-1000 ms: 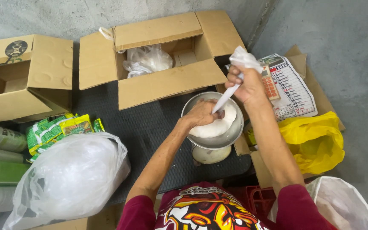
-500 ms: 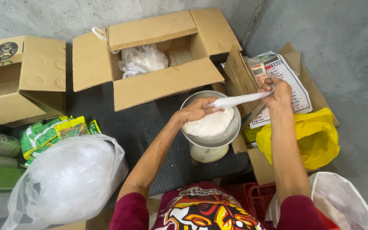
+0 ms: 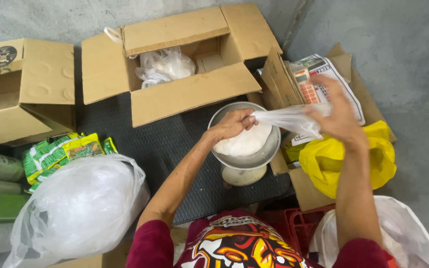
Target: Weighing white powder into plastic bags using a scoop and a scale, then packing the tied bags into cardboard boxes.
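The left hand (image 3: 232,124) sits over the round metal bowl (image 3: 269,149), fingers pinched shut on one end of a thin clear plastic bag (image 3: 286,119). The right hand (image 3: 336,116) is just past the bowl's rim on the right side, fingers closed on the bag's other end, so the bag stretches out flat between them. White powder (image 3: 244,143) fills the bowl (an open cardboard box (image 3: 175,59) stands right behind it).

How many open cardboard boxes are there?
2. One open cardboard box sits at the far left. The other open box is in the middle behind the metal bowl, with a white bag inside. Flat cardboard lies at right; more may be hidden.
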